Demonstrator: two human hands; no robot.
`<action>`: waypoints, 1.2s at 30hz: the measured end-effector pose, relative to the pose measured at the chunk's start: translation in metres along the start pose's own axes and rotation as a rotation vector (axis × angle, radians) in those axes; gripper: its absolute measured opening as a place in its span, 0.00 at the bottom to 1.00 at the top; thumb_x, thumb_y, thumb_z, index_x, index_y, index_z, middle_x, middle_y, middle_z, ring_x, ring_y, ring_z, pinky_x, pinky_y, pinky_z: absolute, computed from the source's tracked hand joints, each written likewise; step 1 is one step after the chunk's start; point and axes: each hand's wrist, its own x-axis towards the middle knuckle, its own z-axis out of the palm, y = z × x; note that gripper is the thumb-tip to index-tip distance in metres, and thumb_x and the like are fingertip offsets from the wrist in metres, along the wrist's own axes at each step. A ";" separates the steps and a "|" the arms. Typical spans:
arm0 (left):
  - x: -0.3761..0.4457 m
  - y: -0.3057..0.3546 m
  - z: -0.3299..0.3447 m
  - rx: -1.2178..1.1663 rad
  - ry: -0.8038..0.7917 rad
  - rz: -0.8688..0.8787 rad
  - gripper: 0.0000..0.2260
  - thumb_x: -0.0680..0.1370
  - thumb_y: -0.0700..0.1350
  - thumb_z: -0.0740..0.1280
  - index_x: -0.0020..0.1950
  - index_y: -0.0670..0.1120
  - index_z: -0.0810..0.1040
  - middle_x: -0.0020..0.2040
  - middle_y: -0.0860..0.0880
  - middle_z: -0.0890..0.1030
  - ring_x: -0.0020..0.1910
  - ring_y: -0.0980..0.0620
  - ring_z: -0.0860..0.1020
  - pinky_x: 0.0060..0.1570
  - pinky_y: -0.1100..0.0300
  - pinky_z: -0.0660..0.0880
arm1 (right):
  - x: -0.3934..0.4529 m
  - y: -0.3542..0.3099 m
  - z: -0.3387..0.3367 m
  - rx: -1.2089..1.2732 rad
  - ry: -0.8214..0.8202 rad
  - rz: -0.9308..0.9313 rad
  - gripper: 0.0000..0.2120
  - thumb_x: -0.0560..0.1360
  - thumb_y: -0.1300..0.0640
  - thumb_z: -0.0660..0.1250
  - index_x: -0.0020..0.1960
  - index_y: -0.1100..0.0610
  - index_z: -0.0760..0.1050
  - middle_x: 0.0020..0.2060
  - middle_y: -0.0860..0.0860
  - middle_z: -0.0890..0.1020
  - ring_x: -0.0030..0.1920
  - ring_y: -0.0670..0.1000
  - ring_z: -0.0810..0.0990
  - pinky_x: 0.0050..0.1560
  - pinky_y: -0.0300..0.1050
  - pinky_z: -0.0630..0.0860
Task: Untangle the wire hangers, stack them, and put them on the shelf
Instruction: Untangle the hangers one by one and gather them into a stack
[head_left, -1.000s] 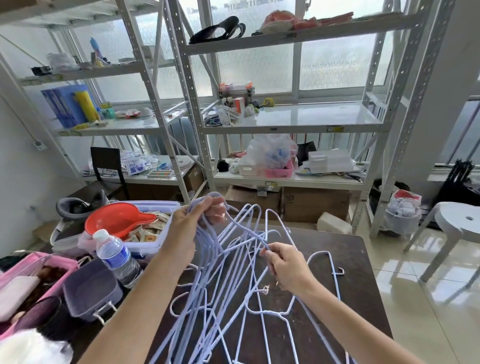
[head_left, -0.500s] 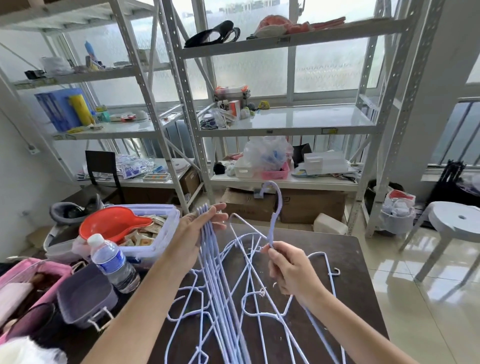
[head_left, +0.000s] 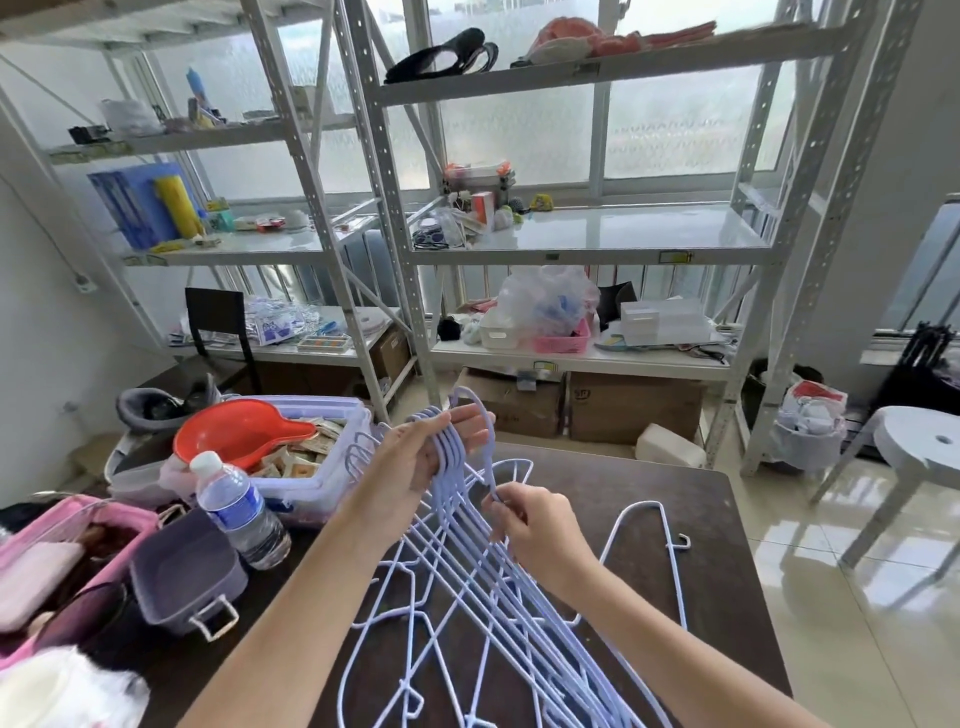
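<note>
**Now both hands are on the hangers, over the dark table**

Right, the left hand (head_left: 421, 457) is up above the table (head_left: 727, 597), fingers half curled, with a bunch of pale blue wire hangers (head_left: 483, 571) threaded across the palm, their hooks lined up against the fingers. The right hand (head_left: 540, 530) is just below it, fingertips pinched closed on the neck of one hanger whose hook rises past the left fingertips. The hanger bodies fan down towards the camera onto the tabletop. One more white hanger (head_left: 670, 551) lies apart on the right, flat on the table.

Over to the containers: a clear plastic tub (head_left: 332, 478) at the left edge holds small flat packets, an orange scoop (head_left: 234, 436) resting on top. A water bottle (head_left: 239, 509) stands in front of it, blue label, wording too small to read. Beside that, an empty grey bin (head_left: 187, 577) and a pink basket (head_left: 78, 540). Behind stands the metal shelf (head_left: 597, 244), its middle board largely bare.
</note>
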 end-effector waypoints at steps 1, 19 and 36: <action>-0.001 0.000 0.001 -0.002 -0.018 0.012 0.10 0.71 0.48 0.65 0.45 0.46 0.83 0.44 0.50 0.86 0.47 0.53 0.83 0.46 0.65 0.79 | 0.000 0.001 0.001 -0.022 -0.023 -0.002 0.10 0.77 0.62 0.60 0.52 0.63 0.79 0.34 0.53 0.80 0.29 0.44 0.74 0.38 0.41 0.75; -0.004 -0.002 -0.019 0.274 0.293 0.154 0.10 0.77 0.39 0.59 0.40 0.44 0.77 0.30 0.53 0.84 0.30 0.57 0.82 0.34 0.67 0.78 | -0.051 0.151 0.036 -0.449 -0.406 0.579 0.19 0.71 0.46 0.66 0.32 0.52 0.59 0.60 0.57 0.77 0.61 0.57 0.76 0.55 0.44 0.73; -0.004 -0.015 -0.022 0.317 0.201 -0.005 0.11 0.72 0.47 0.63 0.48 0.42 0.80 0.39 0.51 0.86 0.41 0.51 0.83 0.44 0.60 0.78 | 0.020 0.017 -0.034 0.084 -0.028 0.163 0.04 0.77 0.59 0.62 0.46 0.60 0.73 0.28 0.51 0.76 0.16 0.42 0.71 0.17 0.32 0.69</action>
